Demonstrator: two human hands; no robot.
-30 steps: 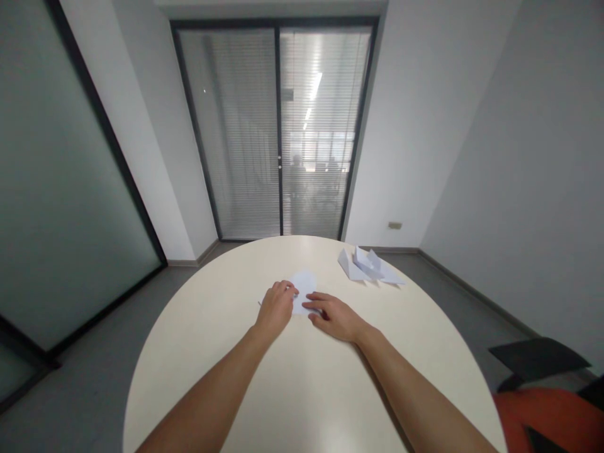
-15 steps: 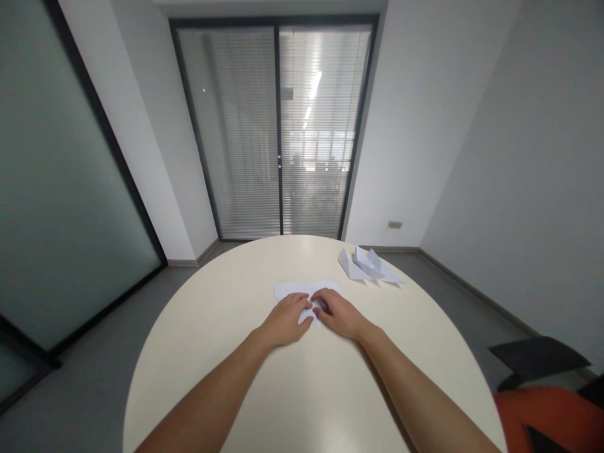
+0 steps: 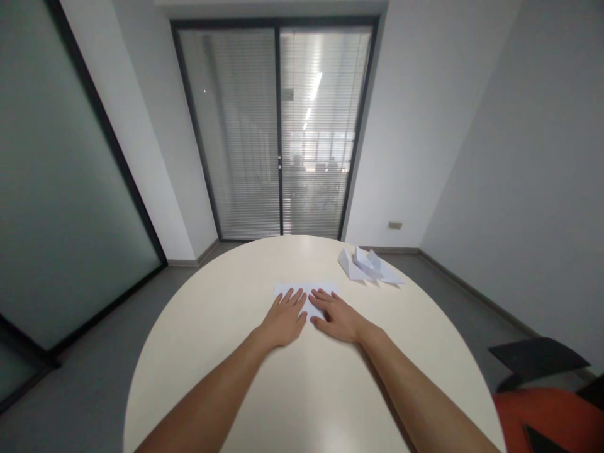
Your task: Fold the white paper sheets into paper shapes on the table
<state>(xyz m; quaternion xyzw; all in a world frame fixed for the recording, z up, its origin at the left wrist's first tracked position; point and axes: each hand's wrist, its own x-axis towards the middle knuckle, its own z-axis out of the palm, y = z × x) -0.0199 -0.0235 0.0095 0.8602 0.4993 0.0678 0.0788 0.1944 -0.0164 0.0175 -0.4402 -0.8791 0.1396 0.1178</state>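
Observation:
A white sheet of paper (image 3: 309, 288) lies on the round cream table (image 3: 212, 314), partly covered by both hands. My left hand (image 3: 285, 318) rests flat on its left part with the fingers spread. On the right part lies my right hand (image 3: 335, 316), palm down, fingers stretched out and thumb apart. Between the two hands a strip of the paper shows. What lies under the palms is hidden.
Several folded white paper pieces (image 3: 370, 265) lie together near the table's far right edge. A chair with a red seat (image 3: 547, 418) and black backrest stands at the lower right. Beyond the table is a glass door with blinds (image 3: 231, 138).
The fingers of both hands were curled in at the middle of the paper and are now spread flat on it. The raised or creased middle part now looks flatter.

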